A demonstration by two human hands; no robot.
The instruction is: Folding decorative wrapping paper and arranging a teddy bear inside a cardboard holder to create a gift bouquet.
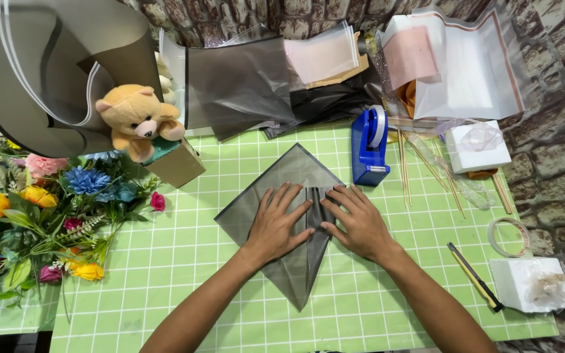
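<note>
Currently both hands flat, nothing gripped: left hand (278, 224) and right hand (356, 221) press grey wrapping sheet (266, 196) onto green grid mat (178, 261), apparently pinning centre fold. Blue tape dispenser (369, 147) just beyond, within reach; yellow utility knife (473, 276) near right forearm.

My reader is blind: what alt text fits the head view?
Left hand and right hand press flat on a folded grey wrapping sheet on a green grid mat. Flowers lie left, a blue tape dispenser behind.
</note>
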